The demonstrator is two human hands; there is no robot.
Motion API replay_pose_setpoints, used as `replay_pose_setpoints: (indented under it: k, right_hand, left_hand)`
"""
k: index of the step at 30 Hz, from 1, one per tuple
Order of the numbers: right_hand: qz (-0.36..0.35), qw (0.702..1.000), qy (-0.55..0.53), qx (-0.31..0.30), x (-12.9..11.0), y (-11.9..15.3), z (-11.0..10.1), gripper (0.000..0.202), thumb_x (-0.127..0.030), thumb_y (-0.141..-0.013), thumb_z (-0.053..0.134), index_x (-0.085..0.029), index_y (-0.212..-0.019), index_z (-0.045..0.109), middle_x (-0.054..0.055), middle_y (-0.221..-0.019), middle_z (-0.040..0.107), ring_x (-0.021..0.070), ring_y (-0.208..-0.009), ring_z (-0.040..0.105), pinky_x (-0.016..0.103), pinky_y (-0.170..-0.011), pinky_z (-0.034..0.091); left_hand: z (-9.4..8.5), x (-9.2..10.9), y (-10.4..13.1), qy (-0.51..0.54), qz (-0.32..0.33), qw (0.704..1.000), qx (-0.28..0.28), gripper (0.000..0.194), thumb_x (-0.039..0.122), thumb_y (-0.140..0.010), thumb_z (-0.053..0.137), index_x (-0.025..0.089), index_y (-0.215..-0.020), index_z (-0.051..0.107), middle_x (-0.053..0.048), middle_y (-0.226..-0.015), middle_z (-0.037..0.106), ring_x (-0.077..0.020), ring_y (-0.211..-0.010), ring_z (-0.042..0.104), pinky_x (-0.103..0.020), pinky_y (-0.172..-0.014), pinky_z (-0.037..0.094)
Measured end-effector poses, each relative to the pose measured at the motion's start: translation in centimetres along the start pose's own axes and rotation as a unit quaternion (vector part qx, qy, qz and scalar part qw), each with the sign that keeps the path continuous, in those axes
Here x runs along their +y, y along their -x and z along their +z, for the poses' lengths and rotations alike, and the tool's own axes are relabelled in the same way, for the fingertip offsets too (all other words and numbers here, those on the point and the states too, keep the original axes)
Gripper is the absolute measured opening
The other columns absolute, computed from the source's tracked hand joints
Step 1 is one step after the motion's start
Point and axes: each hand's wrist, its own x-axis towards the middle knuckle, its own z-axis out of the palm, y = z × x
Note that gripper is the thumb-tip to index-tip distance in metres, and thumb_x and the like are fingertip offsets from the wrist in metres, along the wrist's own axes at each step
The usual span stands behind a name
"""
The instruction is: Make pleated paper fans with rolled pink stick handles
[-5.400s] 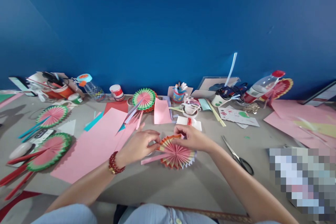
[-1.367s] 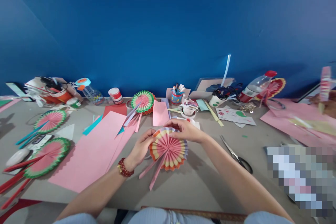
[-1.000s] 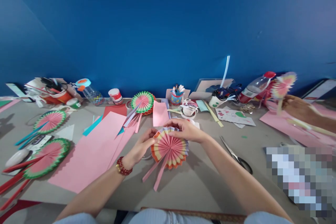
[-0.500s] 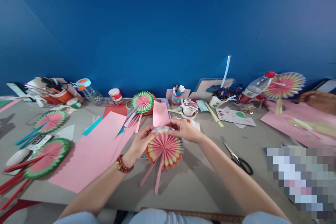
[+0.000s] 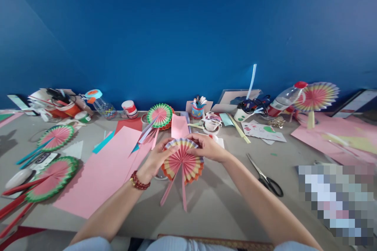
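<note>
A pleated paper fan (image 5: 183, 161) in pink, yellow, orange and lilac is held up in front of me, spread nearly into a full round. Its two narrow pink handle strips point down toward me, set apart from each other. My left hand (image 5: 159, 157) grips the fan's upper left edge, thumb lying on the front pleats. At the upper right edge, my right hand (image 5: 207, 147) pinches the pleats the same way. The fingers behind the fan are partly hidden. A roll of tape (image 5: 160, 176) lies partly covered behind it.
Black-handled scissors (image 5: 269, 182) lie to the right. Pink paper sheets (image 5: 103, 172) spread at the left, near green-edged fans (image 5: 53, 178). Along the blue wall stand a pen cup (image 5: 198, 109), a glue tub (image 5: 130, 109) and a tilted bottle (image 5: 285, 100).
The fan has tilted, its top edge opening toward me and its handle strips swinging right. Both hands still grip it. At the far right, another person's hand has left its spot near the pink paper.
</note>
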Motion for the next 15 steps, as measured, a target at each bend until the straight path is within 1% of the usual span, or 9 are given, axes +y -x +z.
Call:
replay_pose_setpoints:
  k: [3,6,8,11,13,15]
  right_hand:
    - [-0.005,1.000,0.018,0.003,-0.3,0.0,0.0,0.040,-0.039,-0.080,0.077,-0.019,-0.112,0.063,0.004,-0.101,0.070,0.0202,-0.091,0.066,0.030,-0.079,0.052]
    - [-0.003,0.999,0.045,0.028,-0.5,0.3,-0.4,0.037,-0.039,-0.081,0.075,-0.019,-0.109,0.063,0.004,-0.098,0.070,0.0205,-0.089,0.066,0.030,-0.077,0.052]
    - [-0.005,0.997,0.059,0.042,-0.7,0.4,-0.6,0.037,-0.039,-0.081,0.075,-0.019,-0.109,0.063,0.005,-0.099,0.070,0.0214,-0.091,0.066,0.030,-0.077,0.052]
    - [-0.011,0.997,0.070,0.041,-1.1,0.4,-0.7,0.037,-0.038,-0.080,0.075,-0.020,-0.111,0.063,0.006,-0.104,0.070,0.0218,-0.095,0.066,0.030,-0.080,0.052]
    - [-0.011,0.998,0.066,0.016,-1.3,0.3,-0.4,0.038,-0.037,-0.080,0.075,-0.019,-0.111,0.063,0.005,-0.104,0.070,0.0212,-0.094,0.066,0.030,-0.079,0.052]
    - [-0.008,0.998,0.057,-0.013,-1.4,0.1,-0.2,0.038,-0.036,-0.080,0.074,-0.020,-0.113,0.063,0.004,-0.102,0.070,0.0200,-0.091,0.067,0.029,-0.077,0.052]
  left_hand:
    - [0.2,0.3,-0.3,-0.044,0.017,0.999,0.000,0.032,0.037,-0.071,0.083,0.020,-0.092,0.066,0.001,-0.084,0.067,-0.0163,-0.074,0.065,-0.026,-0.070,0.051]
    - [0.1,-0.1,-0.4,-0.023,0.031,0.999,0.019,0.029,0.039,-0.072,0.081,0.020,-0.084,0.063,0.002,-0.080,0.066,-0.0151,-0.072,0.063,-0.025,-0.068,0.050]
    - [-0.3,-0.4,-0.4,-0.006,0.024,1.000,0.015,0.028,0.039,-0.074,0.079,0.020,-0.085,0.062,0.002,-0.081,0.067,-0.0151,-0.072,0.062,-0.026,-0.069,0.050]
    - [-0.7,-0.4,-0.3,-0.011,0.006,0.999,-0.031,0.025,0.038,-0.078,0.076,0.019,-0.089,0.064,0.000,-0.084,0.068,-0.0164,-0.076,0.063,-0.026,-0.071,0.049]
    - [-0.7,0.0,-0.5,-0.033,0.016,0.998,-0.058,0.028,0.038,-0.079,0.076,0.020,-0.098,0.066,-0.002,-0.093,0.070,-0.0185,-0.085,0.065,-0.028,-0.077,0.050]
    - [-0.6,0.4,-0.7,-0.068,0.032,0.995,-0.069,0.033,0.038,-0.077,0.078,0.021,-0.103,0.066,-0.002,-0.099,0.070,-0.0195,-0.091,0.065,-0.028,-0.081,0.050]
